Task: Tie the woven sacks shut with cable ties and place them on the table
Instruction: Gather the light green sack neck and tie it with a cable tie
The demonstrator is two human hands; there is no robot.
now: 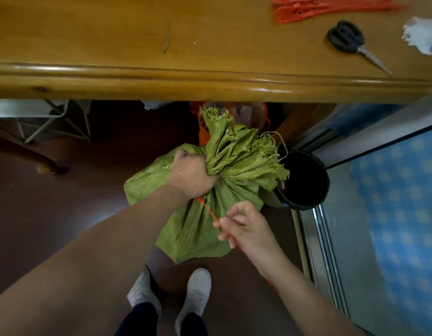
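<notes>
"Golden varnished wood: the table (161,76) spans the top, its rounded front edge glossy. Black-handled scissors (348,37) and spare cable ties (331,8) lie far right."

"And the sack?"

"Below that edge, on the dark brown floor (52,214), just beside a black bucket (304,180); wide floor lies to its left. The green woven sack (193,229) is crinkled, with its frayed mouth fanned out. The left grip (190,175) clenches its gathered neck, and the right grip (244,224) pinches the red cable tie (207,209) that runs from the neck."
</notes>
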